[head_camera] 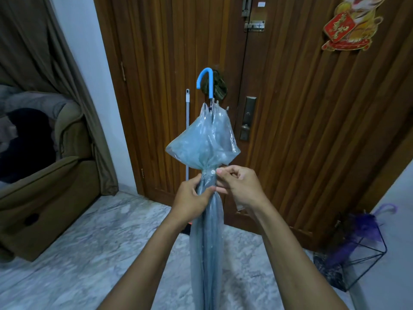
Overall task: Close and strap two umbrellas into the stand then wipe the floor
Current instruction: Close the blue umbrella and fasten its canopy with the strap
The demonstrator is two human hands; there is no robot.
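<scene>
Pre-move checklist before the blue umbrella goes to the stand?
1. Translucent blue umbrella with blue hook handle closed: ok, though the canopy is loose above the tie.
2. Strap snapped shut: cannot tell; the right hand pinches it at the white snap button.
3. Left hand grips the gathered canopy below the strap: ok.
4. Black wire stand has room: cannot tell; a purple umbrella already sits in it.
5. Grey mop pole available for the floor: ok, it leans on the wooden door.
</scene>
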